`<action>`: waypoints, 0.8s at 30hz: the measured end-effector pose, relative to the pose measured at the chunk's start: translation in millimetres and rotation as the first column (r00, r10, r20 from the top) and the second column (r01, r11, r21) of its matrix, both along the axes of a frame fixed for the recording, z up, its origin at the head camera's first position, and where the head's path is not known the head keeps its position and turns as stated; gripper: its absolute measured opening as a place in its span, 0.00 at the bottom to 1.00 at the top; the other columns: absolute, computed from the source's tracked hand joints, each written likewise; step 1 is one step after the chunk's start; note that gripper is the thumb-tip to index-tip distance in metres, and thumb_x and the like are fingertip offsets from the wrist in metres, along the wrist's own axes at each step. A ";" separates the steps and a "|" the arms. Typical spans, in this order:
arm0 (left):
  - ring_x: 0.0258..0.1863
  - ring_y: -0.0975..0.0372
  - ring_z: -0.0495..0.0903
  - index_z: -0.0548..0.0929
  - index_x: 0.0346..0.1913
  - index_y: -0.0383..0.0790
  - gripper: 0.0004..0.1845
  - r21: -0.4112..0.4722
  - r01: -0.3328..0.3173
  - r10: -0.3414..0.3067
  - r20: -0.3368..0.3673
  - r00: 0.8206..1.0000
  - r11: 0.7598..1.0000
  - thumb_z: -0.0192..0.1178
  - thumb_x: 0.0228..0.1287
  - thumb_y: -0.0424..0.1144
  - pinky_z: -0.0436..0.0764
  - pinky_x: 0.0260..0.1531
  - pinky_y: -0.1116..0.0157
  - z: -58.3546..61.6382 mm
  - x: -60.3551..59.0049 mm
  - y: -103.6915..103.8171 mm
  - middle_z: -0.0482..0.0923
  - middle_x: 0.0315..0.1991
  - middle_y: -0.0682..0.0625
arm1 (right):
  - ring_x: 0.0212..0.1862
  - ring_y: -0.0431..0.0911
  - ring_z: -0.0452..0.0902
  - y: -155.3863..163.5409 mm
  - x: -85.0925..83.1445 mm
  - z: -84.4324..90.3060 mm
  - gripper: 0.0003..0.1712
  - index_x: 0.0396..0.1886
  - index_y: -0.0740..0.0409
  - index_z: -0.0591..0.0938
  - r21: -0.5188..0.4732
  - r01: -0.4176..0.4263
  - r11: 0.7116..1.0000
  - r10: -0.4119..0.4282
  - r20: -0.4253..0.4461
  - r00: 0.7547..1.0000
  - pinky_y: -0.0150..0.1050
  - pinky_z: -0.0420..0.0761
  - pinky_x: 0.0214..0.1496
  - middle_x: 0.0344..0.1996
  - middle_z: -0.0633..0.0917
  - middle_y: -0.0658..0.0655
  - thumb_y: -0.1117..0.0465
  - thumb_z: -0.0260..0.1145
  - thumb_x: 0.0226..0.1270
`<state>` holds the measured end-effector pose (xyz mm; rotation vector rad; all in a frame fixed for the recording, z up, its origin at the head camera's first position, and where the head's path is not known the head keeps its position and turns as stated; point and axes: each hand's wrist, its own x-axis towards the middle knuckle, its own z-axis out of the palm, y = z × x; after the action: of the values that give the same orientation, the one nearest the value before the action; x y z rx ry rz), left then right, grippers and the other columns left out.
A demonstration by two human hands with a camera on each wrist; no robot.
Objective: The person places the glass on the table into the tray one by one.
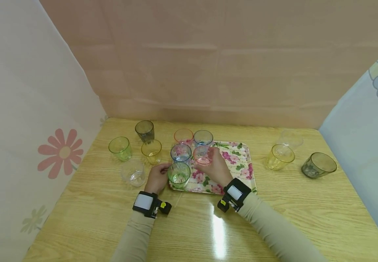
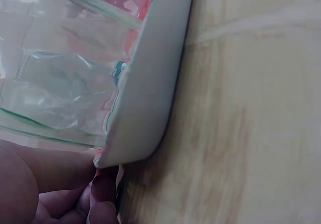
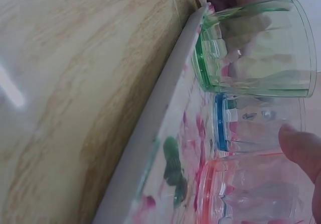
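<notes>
A flower-patterned tray (image 1: 244,160) lies on the table, with several tinted cups standing at its left. My left hand (image 1: 157,178) pinches the tray's near left edge, thumb above and fingertips (image 2: 103,211) below in the left wrist view. Just beside that hand stands a green cup (image 1: 179,175). My right hand (image 1: 217,169) holds a pink cup (image 1: 202,156) from its right side; the thumb (image 3: 301,146) shows in the right wrist view. The pink cup's base is on or close to the tray. Behind are two blue cups (image 1: 181,153) and another pink cup (image 1: 183,136).
Left of the tray stand a grey cup (image 1: 145,131), a green cup (image 1: 120,148), a yellow cup (image 1: 151,151) and a clear cup (image 1: 133,173). To the right are a yellow cup (image 1: 280,157), a clear cup (image 1: 290,140) and a tilted-looking grey cup (image 1: 318,165). Curtains border the table.
</notes>
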<state>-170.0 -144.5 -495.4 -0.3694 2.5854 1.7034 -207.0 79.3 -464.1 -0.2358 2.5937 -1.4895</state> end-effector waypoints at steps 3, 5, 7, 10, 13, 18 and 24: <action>0.49 0.48 0.81 0.83 0.58 0.27 0.15 0.005 0.005 -0.005 -0.004 1.000 1.000 0.58 0.75 0.30 0.80 0.52 0.52 -0.2 -0.2 0.0 0.83 0.48 0.36 | 0.68 0.63 0.68 -0.9 -0.1 -0.7 0.51 0.72 0.70 0.60 -0.012 0.000 1.000 0.000 0.000 1.000 0.56 0.74 0.66 0.65 0.72 0.73 0.55 0.80 0.59; 0.49 0.48 0.81 0.83 0.58 0.27 0.15 0.008 0.005 -0.005 -0.008 1.000 1.000 0.58 0.75 0.31 0.80 0.52 0.52 -0.3 -0.6 -0.2 0.83 0.48 0.36 | 0.68 0.63 0.68 -1.6 -0.2 -0.6 0.51 0.72 0.70 0.59 -0.016 0.003 1.000 -0.003 0.001 1.000 0.56 0.74 0.66 0.66 0.71 0.73 0.55 0.80 0.59; 0.49 0.48 0.81 0.83 0.58 0.26 0.15 0.007 0.006 -0.006 -0.014 1.000 1.000 0.59 0.74 0.31 0.81 0.52 0.52 -0.6 -1.1 -0.4 0.83 0.48 0.36 | 0.69 0.63 0.67 -2.5 -0.2 -0.1 0.52 0.72 0.70 0.59 -0.019 0.004 1.000 -0.004 0.005 1.000 0.56 0.74 0.67 0.66 0.71 0.73 0.55 0.80 0.59; 0.49 0.48 0.81 0.83 0.57 0.26 0.15 0.006 0.007 -0.007 -0.026 1.000 1.000 0.59 0.74 0.31 0.81 0.52 0.52 -1.3 -1.8 -0.9 0.83 0.47 0.36 | 0.69 0.64 0.68 -3.9 -0.2 0.8 0.52 0.72 0.70 0.59 -0.019 0.010 1.000 -0.010 0.011 1.000 0.56 0.74 0.67 0.66 0.71 0.73 0.55 0.80 0.59; 0.49 0.48 0.81 0.83 0.57 0.26 0.15 0.008 0.005 -0.005 -0.023 1.000 1.000 0.60 0.73 0.30 0.81 0.52 0.52 -1.6 -1.5 -0.5 0.84 0.47 0.36 | 0.68 0.64 0.68 -4.7 0.0 1.1 0.52 0.72 0.70 0.59 -0.008 0.012 1.000 -0.012 0.011 1.000 0.56 0.74 0.66 0.66 0.71 0.73 0.54 0.80 0.59; 0.49 0.48 0.81 0.83 0.57 0.26 0.15 0.008 0.004 -0.003 -0.016 1.000 1.000 0.59 0.74 0.30 0.81 0.52 0.52 -1.8 -1.1 0.0 0.83 0.47 0.36 | 0.68 0.63 0.69 -5.8 0.4 0.6 0.53 0.72 0.70 0.60 0.009 0.021 1.000 -0.021 0.011 1.000 0.56 0.74 0.66 0.66 0.72 0.72 0.53 0.80 0.58; 0.48 0.48 0.81 0.84 0.56 0.26 0.14 0.001 -0.002 0.002 -0.023 1.000 1.000 0.59 0.73 0.29 0.81 0.51 0.52 -1.1 -0.3 0.6 0.84 0.46 0.36 | 0.67 0.62 0.70 -7.6 1.1 0.0 0.52 0.72 0.69 0.60 0.014 0.035 0.999 -0.035 0.013 0.999 0.55 0.75 0.65 0.65 0.73 0.71 0.53 0.81 0.58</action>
<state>-170.3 -144.0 -496.5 -0.3539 2.6008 1.7199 -205.9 71.7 -464.1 -0.1798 2.6100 -1.4790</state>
